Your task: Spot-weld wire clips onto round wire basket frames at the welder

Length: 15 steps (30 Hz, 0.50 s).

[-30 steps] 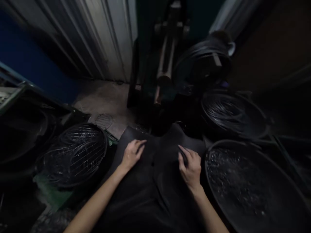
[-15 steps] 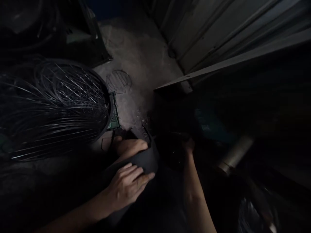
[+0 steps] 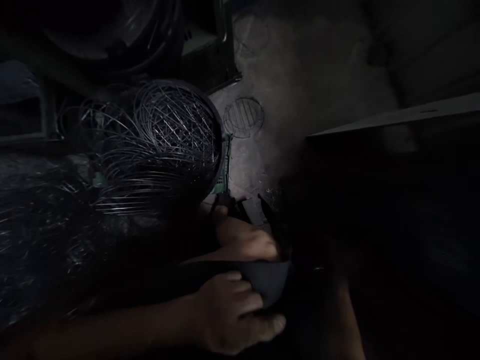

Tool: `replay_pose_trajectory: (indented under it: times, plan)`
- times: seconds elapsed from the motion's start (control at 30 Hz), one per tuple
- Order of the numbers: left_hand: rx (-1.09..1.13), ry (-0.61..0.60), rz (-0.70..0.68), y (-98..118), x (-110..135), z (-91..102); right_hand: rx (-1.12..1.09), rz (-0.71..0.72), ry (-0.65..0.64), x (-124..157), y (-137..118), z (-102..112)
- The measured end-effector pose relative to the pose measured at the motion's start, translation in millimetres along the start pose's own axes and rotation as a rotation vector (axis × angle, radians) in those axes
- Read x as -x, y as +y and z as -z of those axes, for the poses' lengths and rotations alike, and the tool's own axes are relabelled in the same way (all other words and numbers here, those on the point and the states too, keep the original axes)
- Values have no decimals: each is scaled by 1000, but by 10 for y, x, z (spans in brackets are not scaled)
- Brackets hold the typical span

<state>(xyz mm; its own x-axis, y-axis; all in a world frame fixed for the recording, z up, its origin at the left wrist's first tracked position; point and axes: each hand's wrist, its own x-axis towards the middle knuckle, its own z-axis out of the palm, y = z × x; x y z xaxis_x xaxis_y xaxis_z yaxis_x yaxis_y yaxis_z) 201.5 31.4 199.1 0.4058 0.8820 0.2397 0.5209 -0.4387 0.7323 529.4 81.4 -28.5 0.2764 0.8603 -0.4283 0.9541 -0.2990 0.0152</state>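
Observation:
My left hand [image 3: 234, 315] rests on the dark cloth [image 3: 268, 282] over my leg. Its fingers are loosely bent and the thumb lies apart from them; nothing held shows. Just beyond the cloth's edge is the bare skin of my leg [image 3: 249, 242]. On the right, my right forearm [image 3: 350, 325] reaches into deep shadow. Darkness and blur hide that hand's fingers and anything in them.
To the left, a large round container [image 3: 221, 145] holds a tangle of thin metal wire [image 3: 176, 125], with a green plastic crate [image 3: 225, 175] at its side. A round wire grid [image 3: 244, 117] lies on the concrete floor [image 3: 292, 85]. A pale-edged panel [image 3: 412, 115] juts in from the right.
The view has swung toward the left, so the wire and floor appear farther right. My left hand stays on the cloth, its fingers more bent. My right hand has sunk into shadow.

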Motion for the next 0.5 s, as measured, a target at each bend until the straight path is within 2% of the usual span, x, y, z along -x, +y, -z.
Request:
replay_pose_trajectory:
  times: [0.1, 0.2, 0.3, 0.4, 0.43, 0.5]
  plan:
    - [-25, -18, -43, -20, -23, -2, 48, -200, -31, 328, 41, 312]
    - [-65, -21, -72, -27, 22, -54, 19, -300, 8, 881, -66, 655]
    - [-119, -71, -54, -9, 113, -80, -51, -204, 79, 1616, -285, 979]
    - [-140, -209, -19, 160, 186, -58, -157, -162, 230, 2446, -418, 1368]
    - [-128, -246, -69, 273, 204, -55, -198, -157, 319, 2727, -427, 1525]
    - [-73, -269, -252, 577, 234, -64, -241, -75, 498, 3269, -414, 1876]
